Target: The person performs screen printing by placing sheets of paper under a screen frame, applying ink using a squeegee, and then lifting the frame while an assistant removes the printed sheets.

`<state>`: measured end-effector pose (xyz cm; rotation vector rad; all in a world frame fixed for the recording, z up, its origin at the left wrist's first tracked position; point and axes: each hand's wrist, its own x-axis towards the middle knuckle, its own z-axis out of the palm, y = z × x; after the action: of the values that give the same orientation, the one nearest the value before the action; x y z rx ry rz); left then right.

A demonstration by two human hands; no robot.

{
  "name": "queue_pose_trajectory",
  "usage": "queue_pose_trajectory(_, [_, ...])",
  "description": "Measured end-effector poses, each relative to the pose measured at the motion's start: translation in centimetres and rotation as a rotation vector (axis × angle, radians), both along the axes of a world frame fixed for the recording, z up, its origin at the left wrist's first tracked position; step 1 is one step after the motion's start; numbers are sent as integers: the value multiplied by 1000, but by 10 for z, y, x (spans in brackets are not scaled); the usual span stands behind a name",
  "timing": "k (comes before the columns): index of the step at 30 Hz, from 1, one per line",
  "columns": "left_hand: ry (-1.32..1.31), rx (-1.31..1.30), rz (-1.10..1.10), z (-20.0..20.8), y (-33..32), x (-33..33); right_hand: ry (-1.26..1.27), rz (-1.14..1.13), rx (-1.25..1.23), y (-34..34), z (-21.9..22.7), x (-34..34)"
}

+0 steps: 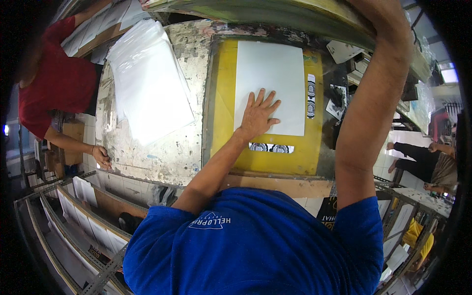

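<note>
My left hand (258,114) lies flat with fingers spread on a white sheet (270,64). The sheet rests on a yellow board (225,83) set on a paint-stained table (110,137). Beside the sheet's right edge and below its lower edge lie black-and-white patterned strips, one upright (311,96) and one level (271,147). My right hand (371,7) is raised at the top right by a large greenish frame (295,15); its fingers are cut off by the picture's edge, so its grip is hidden.
A loose stack of white sheets (152,93) covers part of the table on the left. A person in a red shirt (64,78) stands there, one hand (102,156) at the table's edge. Metal racks with boards (73,211) stand lower left; another person (437,162) is far right.
</note>
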<state>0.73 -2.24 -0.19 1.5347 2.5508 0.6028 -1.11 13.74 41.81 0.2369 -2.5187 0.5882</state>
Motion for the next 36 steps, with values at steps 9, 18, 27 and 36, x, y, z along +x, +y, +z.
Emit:
queue_pose_trajectory(9, [-19,16,-37,-3,-10,27,15,40,-40,1,-5,-1])
queue_pose_trajectory(18, [-6,-11,-67,1,-14,33,2,-76,46,20,-18,-22])
queue_pose_trajectory(27, [-323,709,213,75,-41,0,-179,-94,42,-15,-5,21])
queue_pose_trajectory(36, [-875,1332,588,149,-131,31,42,-126,170,-58,-159,113])
